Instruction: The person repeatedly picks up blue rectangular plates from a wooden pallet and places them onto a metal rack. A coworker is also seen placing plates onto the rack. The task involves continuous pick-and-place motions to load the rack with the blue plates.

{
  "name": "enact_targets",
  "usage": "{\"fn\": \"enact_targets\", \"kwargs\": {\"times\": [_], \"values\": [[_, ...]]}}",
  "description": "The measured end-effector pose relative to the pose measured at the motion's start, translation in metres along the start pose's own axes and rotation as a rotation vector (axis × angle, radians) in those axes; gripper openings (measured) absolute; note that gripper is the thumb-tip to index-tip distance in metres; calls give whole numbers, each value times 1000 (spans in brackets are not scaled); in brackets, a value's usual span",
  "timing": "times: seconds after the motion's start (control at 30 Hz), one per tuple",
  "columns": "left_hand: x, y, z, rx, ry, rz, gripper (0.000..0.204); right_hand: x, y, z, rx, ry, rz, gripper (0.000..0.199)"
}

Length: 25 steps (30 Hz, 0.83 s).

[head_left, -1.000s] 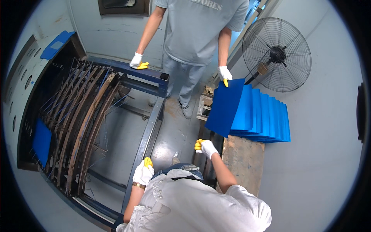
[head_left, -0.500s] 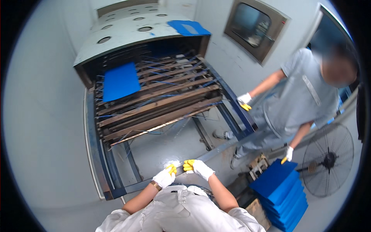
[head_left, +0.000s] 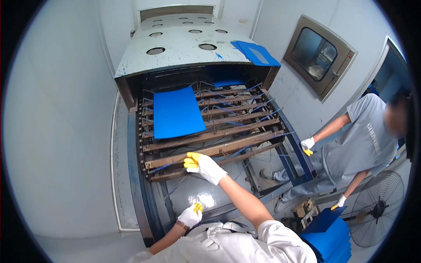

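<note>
My right hand (head_left: 205, 167), in a white glove with yellow fingertips, reaches out over the front bars of a slatted conveyor (head_left: 188, 158). Its fingers are stretched out and hold nothing. My left hand (head_left: 191, 215), gloved the same way, stays low near my body by the front of the frame. Its fingers are curled, with nothing visible in them. Beyond my right hand, a flat blue sheet (head_left: 177, 111) lies on the brown slats and thin wire supports at the left. A second blue sheet (head_left: 228, 77) sits deeper, under the hood, partly hidden.
A pale oven-like hood (head_left: 184, 48) with round holes covers the far end; blue sheets (head_left: 256, 53) lie on top. At right, a co-worker (head_left: 351, 140) has one gloved hand on the side rail (head_left: 302, 163), the other at a blue sheet stack (head_left: 329, 239). A fan (head_left: 378, 209) stands beside it.
My right hand has moved forward over the slats, away from my left hand. My view has shifted. The near blue sheet has come closer, and the co-worker's lower hand lifts the top sheet's edge.
</note>
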State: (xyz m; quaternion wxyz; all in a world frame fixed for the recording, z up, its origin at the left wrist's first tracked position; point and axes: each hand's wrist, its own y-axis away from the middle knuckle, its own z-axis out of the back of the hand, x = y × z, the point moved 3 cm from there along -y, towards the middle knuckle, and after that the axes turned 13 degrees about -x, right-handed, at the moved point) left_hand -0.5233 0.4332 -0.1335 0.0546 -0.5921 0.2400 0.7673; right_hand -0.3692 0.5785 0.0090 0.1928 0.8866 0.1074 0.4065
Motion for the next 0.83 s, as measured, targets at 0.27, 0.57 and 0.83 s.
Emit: {"fn": "enact_targets", "kwargs": {"times": [0.27,0.57,0.83], "values": [[51,-14,-7,-164,1519,993,19,-2,-98,-39,-111,-392,-47,26],[39,-12,16,-146,1377,746,22,87,19,-57,-63,123,319,20],[-161,8,-16,80,1478,641,35,89,194,76,-269,1053,1132,29]]}}
